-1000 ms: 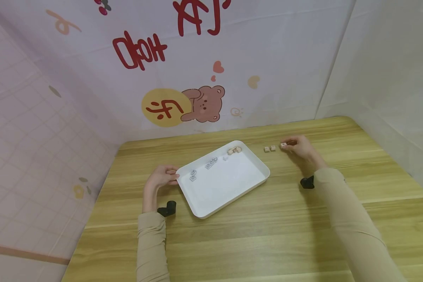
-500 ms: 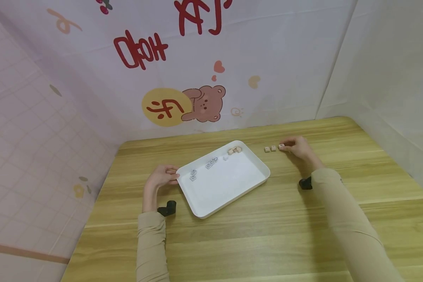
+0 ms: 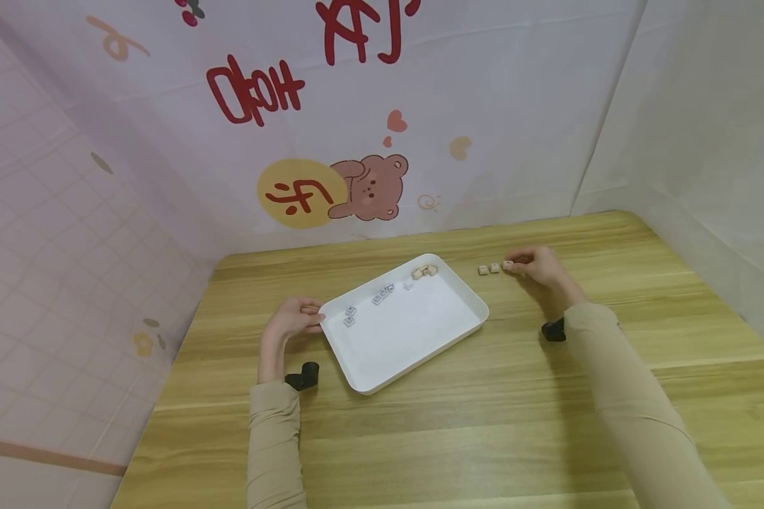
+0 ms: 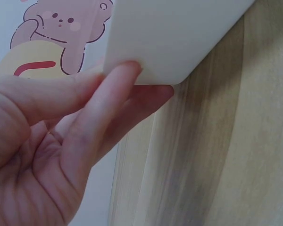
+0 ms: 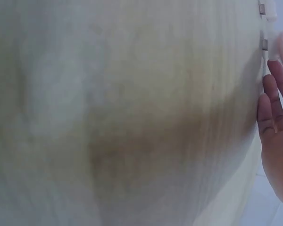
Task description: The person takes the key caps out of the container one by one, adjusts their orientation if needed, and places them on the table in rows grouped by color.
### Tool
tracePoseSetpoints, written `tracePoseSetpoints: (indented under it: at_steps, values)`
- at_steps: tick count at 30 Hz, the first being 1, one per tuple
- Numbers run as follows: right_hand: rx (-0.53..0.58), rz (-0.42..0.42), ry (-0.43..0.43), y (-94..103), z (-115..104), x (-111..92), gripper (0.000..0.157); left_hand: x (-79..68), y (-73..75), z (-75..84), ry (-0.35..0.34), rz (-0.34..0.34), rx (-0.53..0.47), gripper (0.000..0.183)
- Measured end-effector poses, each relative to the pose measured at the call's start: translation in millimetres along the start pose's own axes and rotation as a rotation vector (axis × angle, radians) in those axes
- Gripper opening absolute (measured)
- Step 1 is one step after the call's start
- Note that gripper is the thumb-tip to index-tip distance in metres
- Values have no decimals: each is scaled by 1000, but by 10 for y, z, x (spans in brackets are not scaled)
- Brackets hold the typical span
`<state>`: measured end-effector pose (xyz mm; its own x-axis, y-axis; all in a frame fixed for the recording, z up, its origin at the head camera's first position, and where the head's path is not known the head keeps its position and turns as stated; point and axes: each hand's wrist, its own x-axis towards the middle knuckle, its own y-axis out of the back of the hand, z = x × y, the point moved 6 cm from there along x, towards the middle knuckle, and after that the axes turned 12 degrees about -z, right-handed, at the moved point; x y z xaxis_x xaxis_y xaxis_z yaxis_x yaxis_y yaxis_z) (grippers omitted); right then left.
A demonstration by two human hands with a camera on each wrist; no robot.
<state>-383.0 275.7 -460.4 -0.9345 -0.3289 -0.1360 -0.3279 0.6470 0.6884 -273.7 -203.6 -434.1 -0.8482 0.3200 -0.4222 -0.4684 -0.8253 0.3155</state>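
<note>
My left hand (image 3: 288, 319) holds the left corner of a shallow white tray (image 3: 414, 332). The left wrist view brings its fingertips (image 4: 132, 68) close, against the tray's wall (image 4: 165, 42) and under its edge. To the right of the tray, my right hand (image 3: 537, 265) pinches a small pale square block (image 3: 508, 266) with a dark mark on top, like a keycap. It sits at the right end of a short row with two similar blocks (image 3: 494, 268). At the edge of the right wrist view, my right hand (image 5: 278, 127) is partly cut off.
Inside the tray, along its far side, lie several grey-and-clear square pieces (image 3: 378, 299), a small white piece (image 3: 408, 285) and several beige pieces (image 3: 425, 271). A printed cloth wall (image 3: 496, 177) stands behind the wooden table (image 3: 446, 438). Black wrist-camera mounts (image 3: 302, 377) jut from both wrists.
My right hand has moved slightly left, bringing its block nearer the other two in the row. My left hand and the tray have stayed in place.
</note>
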Motion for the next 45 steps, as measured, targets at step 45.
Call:
tracePoseSetpoints:
  at_steps: [45]
  values:
    - [-348, -335, 325, -1115, -1675, 640, 26, 12, -1, -26, -2, -6, -17, 39]
